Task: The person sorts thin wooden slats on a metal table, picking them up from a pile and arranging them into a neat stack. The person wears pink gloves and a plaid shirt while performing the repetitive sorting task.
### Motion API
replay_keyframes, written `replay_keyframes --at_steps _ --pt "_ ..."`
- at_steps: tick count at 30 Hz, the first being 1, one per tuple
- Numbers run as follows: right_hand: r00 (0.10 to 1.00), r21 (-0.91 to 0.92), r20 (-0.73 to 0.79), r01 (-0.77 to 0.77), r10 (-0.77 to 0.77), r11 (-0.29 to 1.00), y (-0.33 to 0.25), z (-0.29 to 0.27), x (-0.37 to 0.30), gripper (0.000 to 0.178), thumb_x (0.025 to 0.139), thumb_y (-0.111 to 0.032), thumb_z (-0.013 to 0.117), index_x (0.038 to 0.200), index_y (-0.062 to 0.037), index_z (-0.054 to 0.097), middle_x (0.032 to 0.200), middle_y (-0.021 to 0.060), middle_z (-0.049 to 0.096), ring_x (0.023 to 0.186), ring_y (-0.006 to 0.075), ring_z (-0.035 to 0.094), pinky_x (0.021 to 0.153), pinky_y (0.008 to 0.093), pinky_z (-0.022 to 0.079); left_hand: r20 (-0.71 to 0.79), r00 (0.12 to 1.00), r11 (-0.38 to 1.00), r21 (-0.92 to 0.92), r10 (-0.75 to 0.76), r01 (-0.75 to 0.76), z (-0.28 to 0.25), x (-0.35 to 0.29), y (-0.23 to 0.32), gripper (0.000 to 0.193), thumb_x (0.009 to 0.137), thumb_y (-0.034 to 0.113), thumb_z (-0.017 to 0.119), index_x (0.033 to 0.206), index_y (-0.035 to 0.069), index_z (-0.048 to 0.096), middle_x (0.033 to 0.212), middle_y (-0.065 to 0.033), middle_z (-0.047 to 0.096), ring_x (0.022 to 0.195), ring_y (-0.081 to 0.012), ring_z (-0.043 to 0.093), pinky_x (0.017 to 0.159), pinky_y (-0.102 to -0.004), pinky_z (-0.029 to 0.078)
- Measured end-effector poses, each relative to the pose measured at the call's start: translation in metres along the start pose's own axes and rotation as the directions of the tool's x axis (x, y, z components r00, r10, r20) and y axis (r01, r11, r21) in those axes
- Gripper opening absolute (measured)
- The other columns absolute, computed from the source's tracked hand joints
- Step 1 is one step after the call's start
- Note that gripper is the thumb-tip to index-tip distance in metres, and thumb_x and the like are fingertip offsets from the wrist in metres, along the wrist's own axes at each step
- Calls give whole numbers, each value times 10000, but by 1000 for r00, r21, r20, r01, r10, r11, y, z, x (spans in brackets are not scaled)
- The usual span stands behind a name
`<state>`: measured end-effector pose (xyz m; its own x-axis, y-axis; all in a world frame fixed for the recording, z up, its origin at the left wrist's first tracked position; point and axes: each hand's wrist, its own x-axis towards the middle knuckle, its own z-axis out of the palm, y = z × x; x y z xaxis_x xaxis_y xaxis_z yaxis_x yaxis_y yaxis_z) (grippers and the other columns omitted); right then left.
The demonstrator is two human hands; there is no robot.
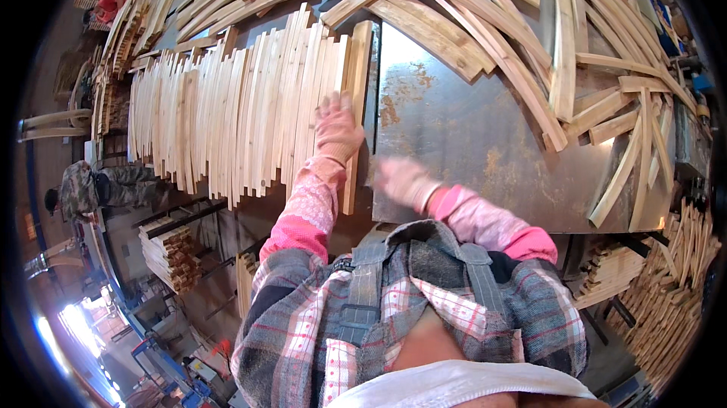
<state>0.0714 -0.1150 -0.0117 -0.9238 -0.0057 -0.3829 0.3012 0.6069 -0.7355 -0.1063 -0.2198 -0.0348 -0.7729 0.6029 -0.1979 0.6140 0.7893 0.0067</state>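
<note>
A row of long, narrow wooden strips lies side by side on the left part of the work surface, their ends uneven. My left hand, in a pale pinkish glove, rests on the strips near the row's right end with its fingers stretched forward. Just right of it, a thicker wooden strip forms the last piece of the row. My right hand, gloved too, is over the near left edge of the metal tabletop. Motion smears its fingers, and nothing can be made out in them.
Loose wooden boards are heaped across the far side and down the right. Stacked strips stand below on the left, with another stack at lower right. A person in camouflage clothing is at far left.
</note>
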Motion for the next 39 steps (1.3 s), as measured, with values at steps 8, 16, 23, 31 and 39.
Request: replay_keyframes --at_steps 8,16,23,31,39 --pt "720 -205 -511 -632 469 747 114 -230 65 725 892 -395 728 1495 -82 474 1406 231 583 1318 380 559 1101 463 464 -48 999 1000 8 -6 6 17 -11 12 780 855 379 679 1542 97 441 1600 -279 325 1486 -519 264 1227 -603 192" --pt "599 -245 -676 -732 429 636 145 -156 -28 714 827 -311 775 1442 -68 505 1305 237 645 1245 384 616 1049 469 497 -16 939 936 80 344 -341 1 -17 -13 485 862 280 689 1341 220 640 1523 -228 467 1430 -483 393 1158 -625 297" --pt "770 -145 -359 -604 527 784 172 -213 -49 506 745 -155 758 1216 -14 637 1131 193 721 1074 335 700 941 391 532 -99 965 970 33 242 -240 10 -33 -36 546 872 338 710 1380 177 592 1486 -151 471 1382 -408 423 1143 -572 330" --pt "916 667 -177 -156 359 729 102 -156 -125 437 753 -106 752 1159 30 662 999 42 703 876 128 644 819 290 539 -223 944 961 -76 242 -265 22 -33 -43 649 856 341 689 1437 103 526 1441 -112 495 1373 -356 429 1133 -538 342" --pt "887 335 -123 -385 445 860 63 -36 -67 512 778 -236 799 1202 3 643 1082 211 723 1044 349 709 917 426 551 -152 963 962 -130 221 -241 8 -36 -39 636 881 324 659 1457 98 516 1482 -116 483 1400 -374 407 1166 -535 310"
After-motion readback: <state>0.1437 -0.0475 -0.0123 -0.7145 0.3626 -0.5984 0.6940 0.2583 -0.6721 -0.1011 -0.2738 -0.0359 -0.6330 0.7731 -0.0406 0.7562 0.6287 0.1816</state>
